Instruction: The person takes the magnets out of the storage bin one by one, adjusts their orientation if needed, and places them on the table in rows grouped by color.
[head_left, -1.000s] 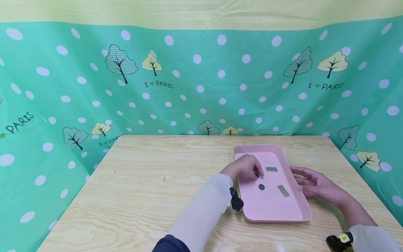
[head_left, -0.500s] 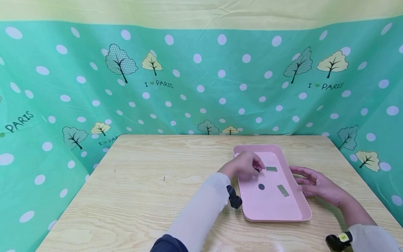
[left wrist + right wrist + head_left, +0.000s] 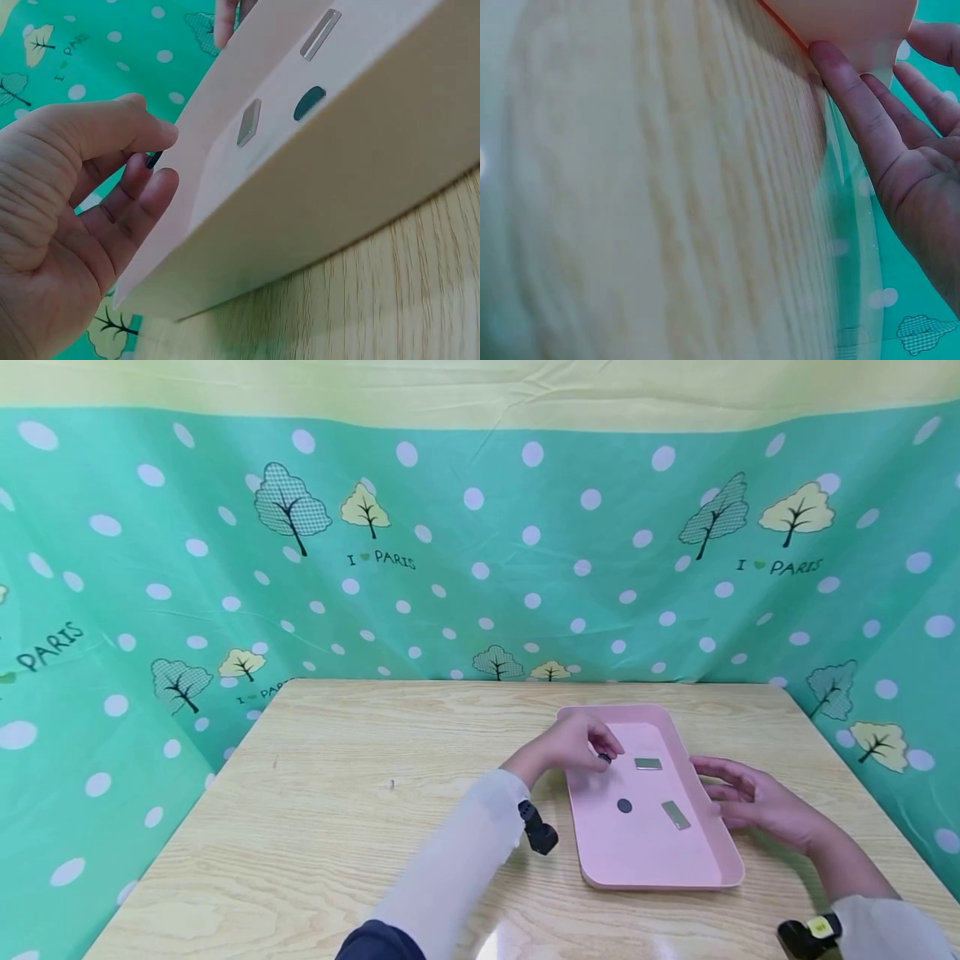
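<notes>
My left hand (image 3: pixel 573 743) pinches a small dark disc (image 3: pixel 154 159) between thumb and fingertips, above the left side of a pink tray (image 3: pixel 660 868). Most of that disc is hidden by the fingers. A dark round disc (image 3: pixel 624 806) lies flat on the tray floor, near the middle. Two silvery rectangular pieces lie there too: one piece (image 3: pixel 648 764) toward the back and another piece (image 3: pixel 676 815) slanted at the right. My right hand (image 3: pixel 765 806) touches the outside of the tray's right wall, fingers extended and spread, thumb low against the wall in the right wrist view.
The tray stands on a light wooden table (image 3: pixel 337 860), right of its middle. A green dotted cloth (image 3: pixel 420 568) with printed trees hangs behind and at both sides. Black wrist cameras (image 3: pixel 538 828) sit on both forearms.
The left hand, with the small dark disc, has lifted and moved back and left from low over the tray floor. The right hand and the pieces in the tray stay put.
</notes>
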A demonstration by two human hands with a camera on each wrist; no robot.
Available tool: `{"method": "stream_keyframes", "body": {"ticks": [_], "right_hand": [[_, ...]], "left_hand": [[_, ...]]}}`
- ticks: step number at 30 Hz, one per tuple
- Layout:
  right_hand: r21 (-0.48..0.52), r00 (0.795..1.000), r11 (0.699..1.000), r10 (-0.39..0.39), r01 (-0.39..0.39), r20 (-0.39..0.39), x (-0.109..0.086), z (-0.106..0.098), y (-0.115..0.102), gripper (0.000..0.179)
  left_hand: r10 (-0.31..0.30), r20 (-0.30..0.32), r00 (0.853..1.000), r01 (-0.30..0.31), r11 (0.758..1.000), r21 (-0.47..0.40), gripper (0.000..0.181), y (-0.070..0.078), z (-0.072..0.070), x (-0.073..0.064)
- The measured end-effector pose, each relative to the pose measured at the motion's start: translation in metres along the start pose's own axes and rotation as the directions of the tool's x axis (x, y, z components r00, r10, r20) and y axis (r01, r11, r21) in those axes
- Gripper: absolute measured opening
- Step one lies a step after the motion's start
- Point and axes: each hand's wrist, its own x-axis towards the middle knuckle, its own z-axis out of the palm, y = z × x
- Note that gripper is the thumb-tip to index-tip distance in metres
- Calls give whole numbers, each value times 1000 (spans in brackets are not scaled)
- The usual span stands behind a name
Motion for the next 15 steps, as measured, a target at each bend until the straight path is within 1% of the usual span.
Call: {"method": "stream_keyframes", "body": {"ticks": [3,10,15], "right_hand": [[3,1000,1000,1,-1,4,0,0,0,63],[11,1000,1000,-3,2,12,-1,0,-1,63],[5,1000,1000,-4,4,4,-1,0,-1,62]], "left_hand": [[14,-21,1000,-14,1000,-10,24,-2,-3,-5],[-14,-53,999,11,999,-42,21,-3,-14,-22],[-9,-91,996,1,996,-86,18,-3,-24,-35]]}}
